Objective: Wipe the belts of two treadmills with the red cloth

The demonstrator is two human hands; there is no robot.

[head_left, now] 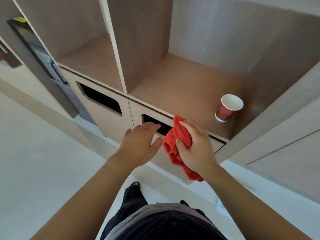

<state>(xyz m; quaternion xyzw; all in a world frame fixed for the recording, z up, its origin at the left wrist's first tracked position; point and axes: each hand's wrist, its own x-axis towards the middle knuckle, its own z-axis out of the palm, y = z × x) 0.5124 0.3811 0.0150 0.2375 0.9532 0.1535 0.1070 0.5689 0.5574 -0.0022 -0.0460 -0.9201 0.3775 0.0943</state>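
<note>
A bunched red cloth [174, 144] hangs in my right hand [195, 148], which is shut around its upper part, with a tail dangling below the wrist. Just to its left, my left hand [140, 144] is held flat with fingers apart and holds nothing; its fingertips nearly touch the cloth. Both hands are in front of a wooden cabinet at about waist height. No treadmill is in view.
A wooden shelf unit [181, 84] with open compartments stands ahead, with two dark slot openings [100, 99] in its lower front panels. A red paper cup [228, 108] stands on the right shelf. A dark appliance [43, 63] sits at left. The floor [43, 161] is pale.
</note>
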